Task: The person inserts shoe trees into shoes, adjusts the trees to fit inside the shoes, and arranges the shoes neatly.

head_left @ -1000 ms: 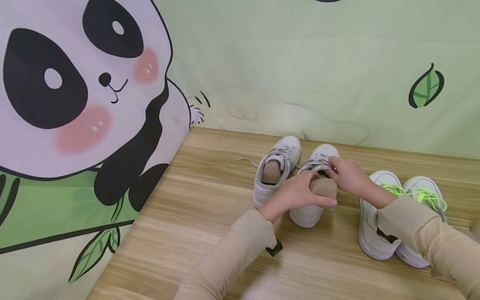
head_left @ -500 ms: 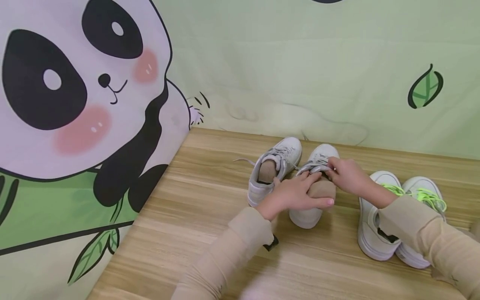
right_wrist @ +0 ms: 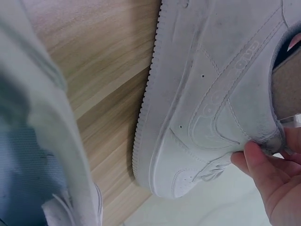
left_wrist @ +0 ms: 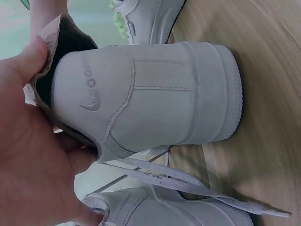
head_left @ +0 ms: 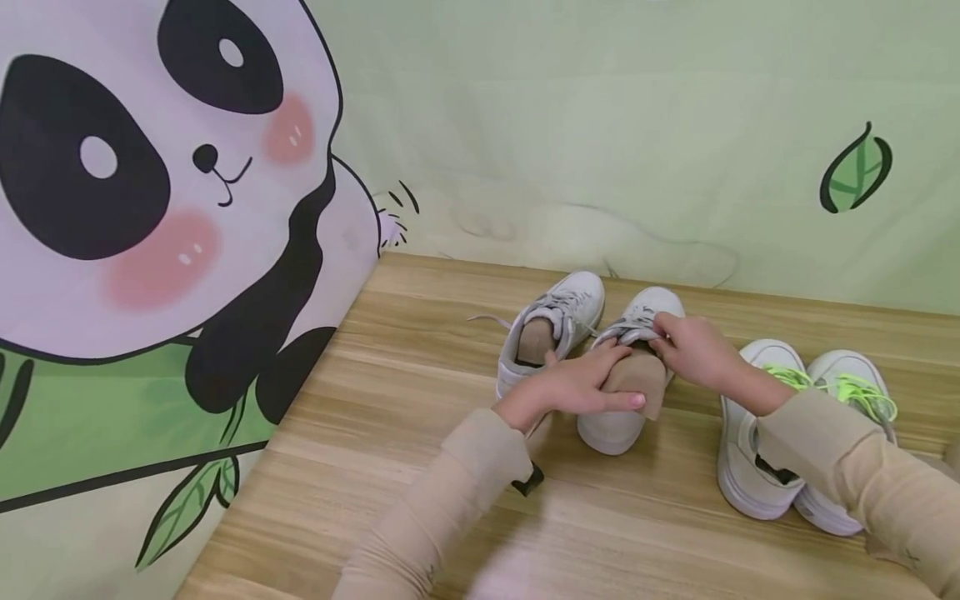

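Note:
A white sneaker (head_left: pixel 611 432) stands heel toward me on the wooden surface. From its opening, a brown, round-ended piece that looks like an insole (head_left: pixel 636 373) sticks up and bends over the heel; the left wrist view shows its dark underside. My left hand (head_left: pixel 576 387) holds this piece by its two edges, thumb on one side and fingers on the other. At the front of the opening, my right hand (head_left: pixel 693 354) pinches the lace flap (right_wrist: pixel 272 145) of the same sneaker. How far the insole reaches inside is hidden.
Left of it stands the matching sneaker (head_left: pixel 583 293), with a brown insole (head_left: pixel 537 340) inside and a loose grey lace. Two sneakers with neon-green laces (head_left: pixel 862 398) stand at the right, partly behind my right sleeve. A panda-printed backdrop (head_left: pixel 525 125) rises behind the wooden surface (head_left: pixel 420 375).
My left hand has shifted slightly left, and the insole's free end has moved left with it and now bends downward. My right hand keeps its pinch at the lace flap.

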A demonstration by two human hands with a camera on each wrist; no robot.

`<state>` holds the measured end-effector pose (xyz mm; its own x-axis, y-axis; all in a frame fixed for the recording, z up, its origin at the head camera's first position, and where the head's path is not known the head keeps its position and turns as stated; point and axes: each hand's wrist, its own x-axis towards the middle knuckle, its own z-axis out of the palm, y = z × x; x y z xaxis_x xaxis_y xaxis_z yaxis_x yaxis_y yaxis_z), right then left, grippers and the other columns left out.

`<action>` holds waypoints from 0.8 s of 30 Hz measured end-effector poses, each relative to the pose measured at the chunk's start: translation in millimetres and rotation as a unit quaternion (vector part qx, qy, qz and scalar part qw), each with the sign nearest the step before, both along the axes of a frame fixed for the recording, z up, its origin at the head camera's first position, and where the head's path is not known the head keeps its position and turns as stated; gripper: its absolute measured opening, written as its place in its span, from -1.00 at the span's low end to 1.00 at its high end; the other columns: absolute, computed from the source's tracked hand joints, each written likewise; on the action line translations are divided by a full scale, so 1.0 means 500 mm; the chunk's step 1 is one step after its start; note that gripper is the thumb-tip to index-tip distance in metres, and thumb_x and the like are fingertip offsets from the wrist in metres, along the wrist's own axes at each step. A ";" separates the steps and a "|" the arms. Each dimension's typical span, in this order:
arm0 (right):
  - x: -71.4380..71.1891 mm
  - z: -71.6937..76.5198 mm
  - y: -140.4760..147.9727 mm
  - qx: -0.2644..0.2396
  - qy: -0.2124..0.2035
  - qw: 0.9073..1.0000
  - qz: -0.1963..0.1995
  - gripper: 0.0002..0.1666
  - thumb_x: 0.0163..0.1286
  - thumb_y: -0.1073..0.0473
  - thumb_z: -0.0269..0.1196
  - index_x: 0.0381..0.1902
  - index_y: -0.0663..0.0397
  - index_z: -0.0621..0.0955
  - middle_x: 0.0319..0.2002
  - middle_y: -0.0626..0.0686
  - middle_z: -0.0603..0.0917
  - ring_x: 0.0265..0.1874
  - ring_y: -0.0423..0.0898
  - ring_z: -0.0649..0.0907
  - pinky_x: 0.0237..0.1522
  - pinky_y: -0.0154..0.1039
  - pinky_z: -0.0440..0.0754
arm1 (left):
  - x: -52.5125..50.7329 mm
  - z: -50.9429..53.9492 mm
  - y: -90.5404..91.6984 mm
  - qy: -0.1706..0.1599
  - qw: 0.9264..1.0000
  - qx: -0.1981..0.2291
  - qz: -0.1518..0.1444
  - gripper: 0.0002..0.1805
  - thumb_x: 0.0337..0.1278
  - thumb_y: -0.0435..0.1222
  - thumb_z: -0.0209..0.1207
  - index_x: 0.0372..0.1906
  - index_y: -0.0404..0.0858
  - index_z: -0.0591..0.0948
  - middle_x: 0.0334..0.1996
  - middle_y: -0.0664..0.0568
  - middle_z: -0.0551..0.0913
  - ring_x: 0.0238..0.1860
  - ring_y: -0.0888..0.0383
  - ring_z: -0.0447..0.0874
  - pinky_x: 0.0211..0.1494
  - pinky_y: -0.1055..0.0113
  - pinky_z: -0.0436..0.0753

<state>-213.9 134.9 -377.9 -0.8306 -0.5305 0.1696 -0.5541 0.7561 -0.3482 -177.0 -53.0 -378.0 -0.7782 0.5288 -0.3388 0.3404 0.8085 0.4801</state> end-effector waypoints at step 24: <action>-0.002 0.003 0.008 -0.001 -0.037 0.999 0.002 -0.88 0.24 0.31 0.07 -0.50 0.19 0.41 -0.71 -0.02 0.37 -0.69 -0.17 0.33 -0.60 -0.31 0.26 | 0.017 -0.002 0.041 0.093 0.992 0.083 0.033 -0.34 0.08 0.09 0.01 0.25 -0.12 0.23 0.21 0.12 0.32 0.25 0.14 0.22 0.23 0.16 0.27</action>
<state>-214.8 138.9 -376.6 -0.8388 -0.5335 0.1084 -0.5294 0.7530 -0.3907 -168.7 -32.4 -379.0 -0.8538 0.5113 -0.0984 0.3849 0.7471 0.5419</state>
